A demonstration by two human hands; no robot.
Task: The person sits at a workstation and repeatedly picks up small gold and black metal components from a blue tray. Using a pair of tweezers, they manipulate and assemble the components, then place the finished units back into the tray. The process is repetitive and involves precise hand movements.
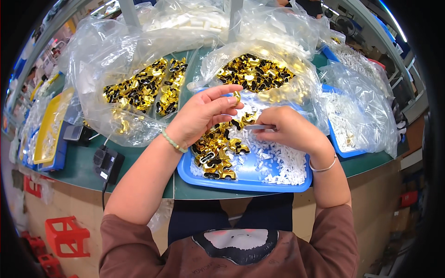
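Note:
Over the blue tray (241, 186) my left hand (204, 111) is closed, pinching a small shiny gold piece (237, 97) between thumb and fingers. My right hand (289, 127), also closed, grips grey metal tweezers (259, 126) whose tips point left, toward the left hand. Beneath them in the tray lies a heap of gold-and-black oval pieces (218, 155) on the left side. Small white plastic parts (292, 169) are spread over the tray's right side. The tweezers' tips are partly lost against the parts behind them.
Clear plastic bags with gold pieces (139, 88) (255, 72) stand behind the tray. At the right, a blue tray (345, 150) holds white parts under a plastic bag (366, 106). A black adapter (107, 160) with a cable and a yellow tray (48, 129) are at the left.

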